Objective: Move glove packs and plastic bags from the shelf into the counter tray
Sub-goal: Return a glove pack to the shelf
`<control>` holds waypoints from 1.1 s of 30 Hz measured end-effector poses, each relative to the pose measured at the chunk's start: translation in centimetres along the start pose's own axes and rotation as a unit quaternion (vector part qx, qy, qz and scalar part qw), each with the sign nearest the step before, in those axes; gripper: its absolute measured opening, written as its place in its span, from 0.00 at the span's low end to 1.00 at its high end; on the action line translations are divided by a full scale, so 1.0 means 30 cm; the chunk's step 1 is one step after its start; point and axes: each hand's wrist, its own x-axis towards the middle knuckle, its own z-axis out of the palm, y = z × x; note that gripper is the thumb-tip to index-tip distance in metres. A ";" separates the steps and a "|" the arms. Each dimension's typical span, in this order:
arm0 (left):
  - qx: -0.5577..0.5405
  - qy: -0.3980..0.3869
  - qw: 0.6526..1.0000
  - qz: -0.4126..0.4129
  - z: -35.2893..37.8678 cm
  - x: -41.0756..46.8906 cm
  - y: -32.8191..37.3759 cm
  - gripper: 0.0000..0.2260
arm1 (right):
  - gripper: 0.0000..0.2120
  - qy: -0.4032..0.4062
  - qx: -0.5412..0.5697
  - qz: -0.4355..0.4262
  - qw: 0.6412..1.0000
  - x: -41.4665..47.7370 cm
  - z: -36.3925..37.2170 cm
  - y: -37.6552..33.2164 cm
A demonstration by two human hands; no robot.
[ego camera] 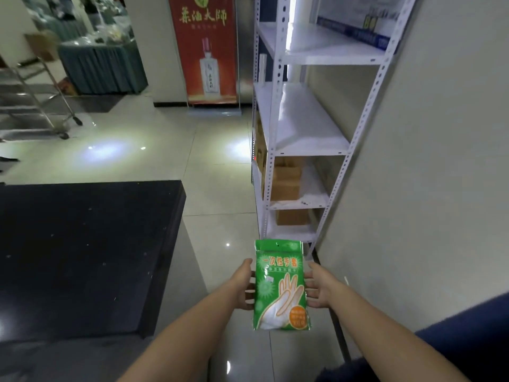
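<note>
Green glove pack point(281, 285) is held above the floor between dark counter point(82, 257) and white shelf point(311, 133), clasped at its side edges by left hand point(243, 286) and right hand point(321, 288), fingers tucked behind it. Cardboard boxes point(285, 180) are kept on lower boards, contents hidden.

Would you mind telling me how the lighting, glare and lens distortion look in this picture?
Head view: dim overall; bright glare patches on the glossy floor; wide-angle distortion splays the white shelf uprights; the glove pack between the left hand and right hand is sharp, the far tables soft.
</note>
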 end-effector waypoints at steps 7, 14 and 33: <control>-0.034 0.019 0.999 -0.001 -0.042 0.153 0.277 0.28 | 0.22 -0.010 -0.030 -0.002 0.999 0.188 0.102 -0.305; -0.072 0.074 0.995 0.009 -0.091 0.307 0.561 0.28 | 0.21 -0.055 -0.090 -0.010 0.994 0.418 0.225 -0.631; -0.145 0.195 0.967 0.072 -0.429 0.499 1.417 0.25 | 0.17 -0.150 -0.185 -0.065 0.969 0.764 0.869 -1.446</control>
